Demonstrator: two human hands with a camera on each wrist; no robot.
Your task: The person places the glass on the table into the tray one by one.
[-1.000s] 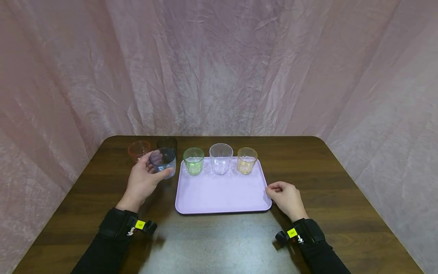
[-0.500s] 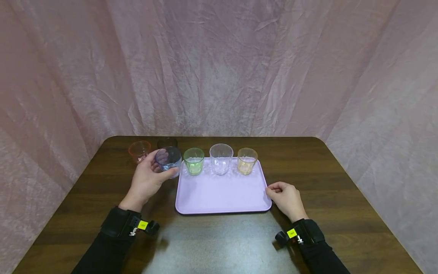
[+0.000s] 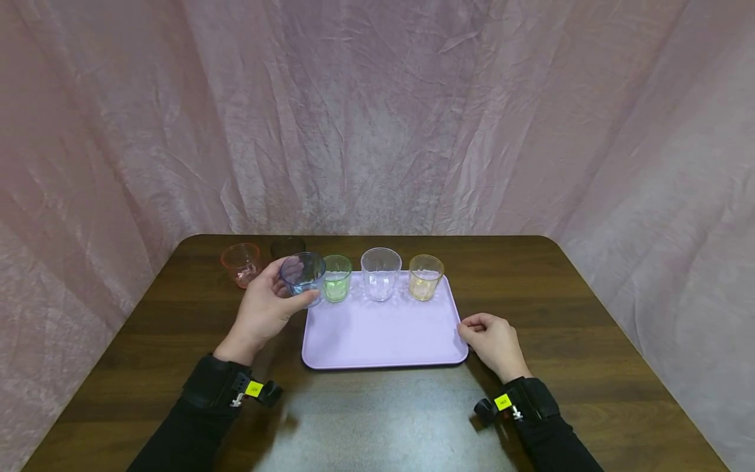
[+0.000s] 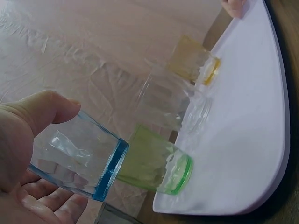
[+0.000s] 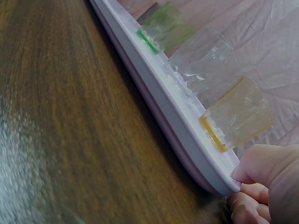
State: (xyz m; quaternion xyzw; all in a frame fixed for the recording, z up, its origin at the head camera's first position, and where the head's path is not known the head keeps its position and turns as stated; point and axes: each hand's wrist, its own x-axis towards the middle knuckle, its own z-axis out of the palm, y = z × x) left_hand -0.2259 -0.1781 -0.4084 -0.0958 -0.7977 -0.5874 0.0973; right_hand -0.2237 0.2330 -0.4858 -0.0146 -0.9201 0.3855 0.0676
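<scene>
My left hand (image 3: 262, 318) grips a blue-tinted drinking glass (image 3: 303, 280), thumb on the near side and fingers round the far side. The glass is upright, raised over the left edge of a lilac tray (image 3: 383, 337), and overlaps a green glass (image 3: 339, 285) in the head view. That green glass, a larger colourless glass (image 3: 381, 274) and a yellow glass (image 3: 426, 278) stand in a row along the tray's back. At the tray's right side, my right hand (image 3: 492, 341) pinches the rim; the right wrist view shows the thumb (image 5: 259, 163) on top and fingers curled below.
Left of the tray, a red-orange glass (image 3: 240, 262) stands on the brown wooden table (image 3: 377, 419). A dark grey glass (image 3: 287, 245) is near the table's back edge, partly hidden behind the left hand and blue glass. A pink curtain (image 3: 377, 118) hangs behind.
My left hand has carried the blue glass rightward, from beside the tray to over its left edge, close to the green glass. The right hand and tray have stayed put.
</scene>
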